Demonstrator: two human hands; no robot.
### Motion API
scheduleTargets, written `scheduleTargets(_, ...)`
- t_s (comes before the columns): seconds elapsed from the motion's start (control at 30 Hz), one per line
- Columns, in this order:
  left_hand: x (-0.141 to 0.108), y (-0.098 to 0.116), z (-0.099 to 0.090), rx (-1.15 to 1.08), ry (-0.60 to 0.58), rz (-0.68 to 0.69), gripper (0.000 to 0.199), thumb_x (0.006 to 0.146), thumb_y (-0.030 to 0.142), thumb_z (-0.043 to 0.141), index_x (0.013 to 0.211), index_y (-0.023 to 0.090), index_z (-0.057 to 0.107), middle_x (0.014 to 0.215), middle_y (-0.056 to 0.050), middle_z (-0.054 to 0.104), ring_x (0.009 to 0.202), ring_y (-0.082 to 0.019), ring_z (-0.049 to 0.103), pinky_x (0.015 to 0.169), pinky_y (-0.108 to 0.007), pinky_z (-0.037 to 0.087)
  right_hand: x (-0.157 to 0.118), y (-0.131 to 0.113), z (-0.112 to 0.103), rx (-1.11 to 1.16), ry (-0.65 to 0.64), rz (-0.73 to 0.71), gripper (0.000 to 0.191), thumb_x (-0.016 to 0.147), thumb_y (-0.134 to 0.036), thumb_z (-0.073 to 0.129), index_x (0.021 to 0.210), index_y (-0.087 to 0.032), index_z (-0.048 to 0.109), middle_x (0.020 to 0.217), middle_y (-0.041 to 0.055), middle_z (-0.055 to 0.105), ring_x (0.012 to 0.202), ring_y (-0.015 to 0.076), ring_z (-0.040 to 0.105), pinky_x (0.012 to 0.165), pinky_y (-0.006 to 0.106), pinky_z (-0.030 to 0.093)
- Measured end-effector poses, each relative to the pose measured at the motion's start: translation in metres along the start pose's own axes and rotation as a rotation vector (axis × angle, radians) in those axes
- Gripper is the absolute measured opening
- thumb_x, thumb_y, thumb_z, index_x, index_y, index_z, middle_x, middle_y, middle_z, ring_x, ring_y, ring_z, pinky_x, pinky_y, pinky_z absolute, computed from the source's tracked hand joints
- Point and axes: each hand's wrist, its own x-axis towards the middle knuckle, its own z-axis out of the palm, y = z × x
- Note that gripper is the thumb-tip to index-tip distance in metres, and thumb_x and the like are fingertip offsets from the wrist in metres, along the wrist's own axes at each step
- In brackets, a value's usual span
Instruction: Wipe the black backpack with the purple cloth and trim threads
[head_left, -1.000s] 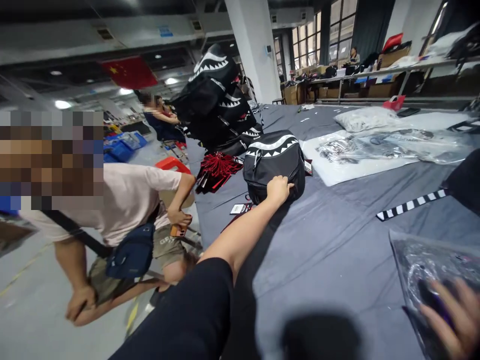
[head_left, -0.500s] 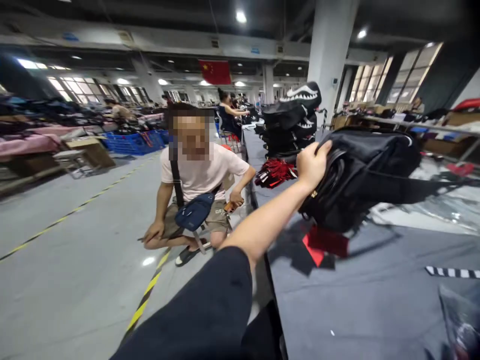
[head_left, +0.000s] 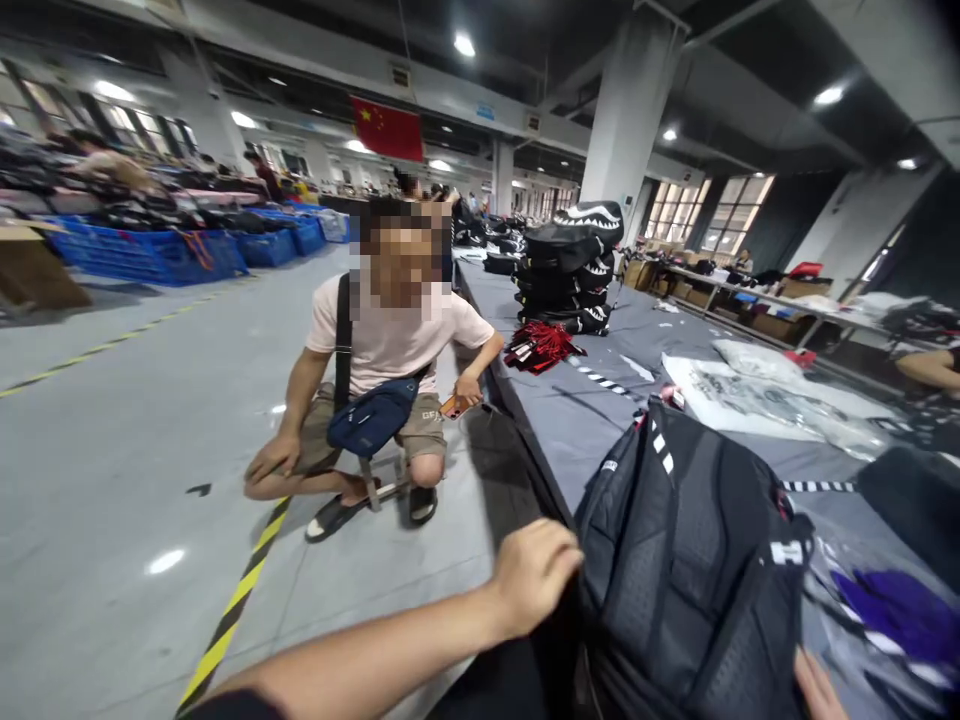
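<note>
A black backpack stands at the near edge of the grey table, its padded back and straps facing me. My left hand is closed at the backpack's left side, with fingers curled; what they grip is hidden. Against the lower right side of the backpack rests my right hand, only partly in view at the bottom edge. Farther along the table is a stack of black bags with white teeth patterns, and in front of it lies a bunch of red tags.
A seated person with a blue bag and a phone sits left of the table. Clear plastic bags and a purple item lie on the right. Blue crates stand at the back left.
The view has turned right and down. The black bag held up by my left hand has come nearer and lower, now with its straps facing me. My right hand has come into view.
</note>
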Motion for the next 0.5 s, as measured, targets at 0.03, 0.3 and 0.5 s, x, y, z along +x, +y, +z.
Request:
scheduleTargets(0.03, 0.012, 0.006, 0.004, 0.083, -0.064, 0.238, 0.049, 0.093, 0.057, 0.040, 0.105, 0.019, 0.069, 0.109, -0.013, 0.071, 0.107, -0.026, 0.062, 0.095, -0.043, 0.046, -0.007, -0.003, 0.005, 0.034, -0.007, 0.053, 0.078, 0.061, -0.073, 0.068, 0.123, -0.027, 0.062, 0.117, 0.0123, 0.068, 0.110, 0.0342, 0.064, 0.085, 0.045, 0.057)
scheduleTargets(0.3, 0.013, 0.023, 0.076, 0.323, -0.435, 0.756, 0.069, 0.094, 0.063, 0.035, 0.145, 0.016, 0.041, 0.149, -0.016, 0.045, 0.143, -0.034, 0.033, 0.116, -0.061, 0.023, -0.021, -0.023, 0.024, 0.309, -0.151, 0.392, 0.041, 0.054, -0.057, 0.071, 0.076, -0.023, 0.065, 0.073, 0.0095, 0.074, 0.079, 0.0323, 0.073, 0.075, 0.042, 0.059)
scheduleTargets(0.5, -0.037, -0.010, 0.075, 0.384, -0.380, 0.943, 0.075, 0.088, 0.072, 0.036, 0.125, 0.011, 0.058, 0.128, -0.017, 0.063, 0.116, -0.029, 0.060, 0.095, -0.043, 0.048, -0.066, -0.025, 0.020, 0.093, 0.046, 0.094, 0.059, 0.055, -0.051, 0.075, 0.103, -0.019, 0.066, 0.093, 0.0068, 0.076, 0.092, 0.0298, 0.070, 0.074, 0.034, 0.058)
